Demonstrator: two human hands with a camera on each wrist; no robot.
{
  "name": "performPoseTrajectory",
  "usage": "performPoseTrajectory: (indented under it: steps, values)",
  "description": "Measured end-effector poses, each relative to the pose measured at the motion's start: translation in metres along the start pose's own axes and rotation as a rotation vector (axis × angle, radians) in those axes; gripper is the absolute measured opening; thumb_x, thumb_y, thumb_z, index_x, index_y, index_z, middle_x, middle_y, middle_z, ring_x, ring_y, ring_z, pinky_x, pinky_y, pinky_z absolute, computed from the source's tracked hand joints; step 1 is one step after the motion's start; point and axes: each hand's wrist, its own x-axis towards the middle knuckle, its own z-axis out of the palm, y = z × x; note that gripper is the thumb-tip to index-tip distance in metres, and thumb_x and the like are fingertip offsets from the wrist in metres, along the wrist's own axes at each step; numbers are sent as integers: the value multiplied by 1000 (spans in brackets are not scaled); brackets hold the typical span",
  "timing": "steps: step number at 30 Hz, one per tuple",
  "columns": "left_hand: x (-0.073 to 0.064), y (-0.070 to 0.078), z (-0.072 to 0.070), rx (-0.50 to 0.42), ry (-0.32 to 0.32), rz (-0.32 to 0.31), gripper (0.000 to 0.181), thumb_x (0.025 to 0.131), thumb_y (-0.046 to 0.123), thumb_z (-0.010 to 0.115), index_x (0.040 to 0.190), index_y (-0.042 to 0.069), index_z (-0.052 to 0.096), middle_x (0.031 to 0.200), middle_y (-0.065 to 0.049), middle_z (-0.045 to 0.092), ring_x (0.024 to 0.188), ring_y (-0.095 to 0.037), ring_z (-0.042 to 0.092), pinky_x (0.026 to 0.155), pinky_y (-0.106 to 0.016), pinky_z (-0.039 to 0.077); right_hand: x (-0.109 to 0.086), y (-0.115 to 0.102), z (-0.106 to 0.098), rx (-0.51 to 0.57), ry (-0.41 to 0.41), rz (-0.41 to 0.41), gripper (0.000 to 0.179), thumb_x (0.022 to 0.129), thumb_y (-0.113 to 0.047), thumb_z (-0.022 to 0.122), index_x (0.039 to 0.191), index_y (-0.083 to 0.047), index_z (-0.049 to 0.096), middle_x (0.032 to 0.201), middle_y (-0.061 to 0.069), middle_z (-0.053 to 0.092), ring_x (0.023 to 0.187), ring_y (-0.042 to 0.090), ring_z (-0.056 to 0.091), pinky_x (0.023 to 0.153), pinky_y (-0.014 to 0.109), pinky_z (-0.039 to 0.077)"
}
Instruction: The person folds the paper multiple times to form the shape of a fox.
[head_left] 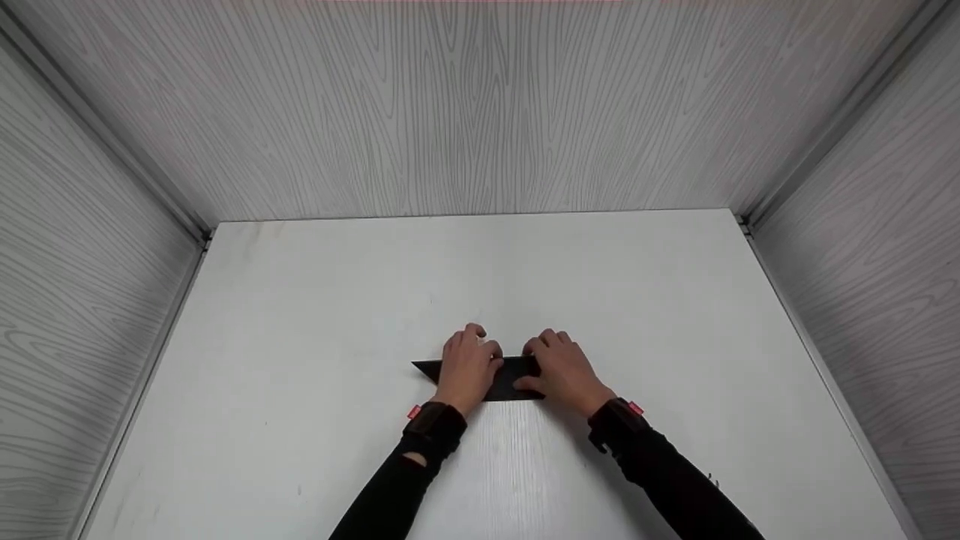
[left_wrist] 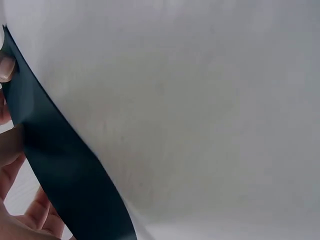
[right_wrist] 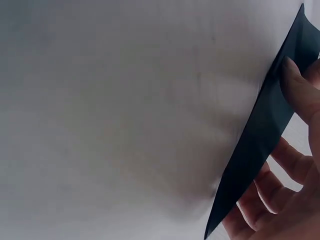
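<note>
We see the left hand (head_left: 465, 367) and right hand (head_left: 566, 371) pinching a dark sheet (head_left: 508, 381). Whether it touches the surface (head_left: 300, 337) seems unclear.

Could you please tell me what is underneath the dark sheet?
The right hand has fingers passing behind the dark sheet, their tips hidden. The white tabletop shows around it; whatever lies directly beneath the sheet is covered.

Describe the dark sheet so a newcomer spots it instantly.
On the white tabletop, find the middle. There, the left grip and right grip hold a dark sheet. Unlike the black sleeves nearby, it's thin, with a sharp left point.
</note>
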Motion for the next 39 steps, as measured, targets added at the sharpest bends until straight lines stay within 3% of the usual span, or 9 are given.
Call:
performPoseTrajectory:
  steps: [6,9,13,19,30,39]
  values:
    - [-6,-3,0,-42,-17,-26,19,97,15,74,113,6,73,126,-18,55,113,-36,56,103,-47,43,7,4,-2,73,-43,32,46,87,-36,85,112,-3,65,104,10,55,95,29,50,83,43,47]
    - [-9,-3,-2,-20,-35,-15,24,98,13,73,121,7,71,129,-16,56,119,-36,56,109,-53,40,11,8,-4,88,-62,67,48,87,-36,86,114,-3,64,106,10,55,97,30,49,85,43,46]
    - [-14,-2,-4,18,-71,28,26,99,11,71,124,12,72,133,-12,59,127,-35,55,112,-63,36,14,13,-10,87,-89,101,52,86,-37,86,118,-2,63,111,12,55,101,32,49,89,43,46]
    - [-19,-4,-5,60,-156,92,32,102,19,68,133,15,71,139,-7,61,133,-32,53,112,-60,39,19,21,-15,89,-113,122,55,86,-37,86,119,-1,60,114,14,54,105,34,48,91,44,46]
    - [-19,-3,-4,95,-162,160,34,102,10,65,135,17,70,147,-3,58,137,-29,51,111,-58,41,22,26,-16,12,-79,122,58,84,-42,87,114,0,61,110,18,56,104,38,51,90,49,48]
    - [-20,-4,-4,144,-191,159,30,105,13,60,132,17,71,148,-2,59,139,-28,50,110,-61,42,24,27,-14,-4,-67,134,57,82,-48,87,104,-3,60,99,13,54,94,33,50,85,47,45]
